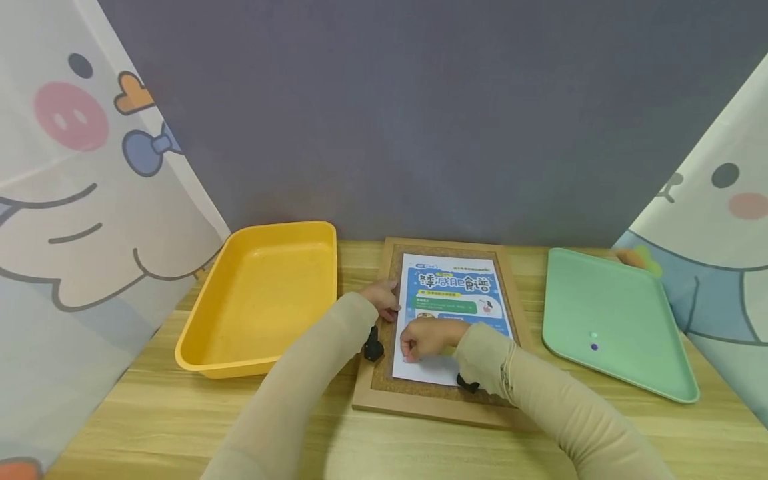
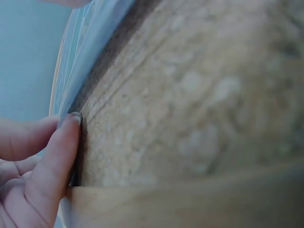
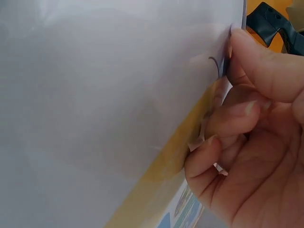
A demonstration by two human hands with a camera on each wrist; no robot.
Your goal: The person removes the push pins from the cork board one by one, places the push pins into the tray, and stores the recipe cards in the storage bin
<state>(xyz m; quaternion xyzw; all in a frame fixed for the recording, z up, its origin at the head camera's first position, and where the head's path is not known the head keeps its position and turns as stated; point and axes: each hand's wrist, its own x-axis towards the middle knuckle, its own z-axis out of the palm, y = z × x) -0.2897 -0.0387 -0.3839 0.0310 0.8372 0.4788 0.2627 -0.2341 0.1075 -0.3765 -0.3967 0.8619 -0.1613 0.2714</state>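
A printed poster in blue and white lies on a cork board with a wooden frame. At the poster's left edge is my left hand. In the left wrist view its thumb and a finger pinch that edge, beside the bare cork. My right hand is over the lower left of the sheet, its fingers curled. The right wrist view shows the thumb and curled fingers against the edge of the glossy sheet. Whatever may sit between those fingertips is hidden.
A yellow tray stands left of the board. On the right, a green tray holds a small purple piece and a small pale piece. A grey wall closes off the back of the wooden table.
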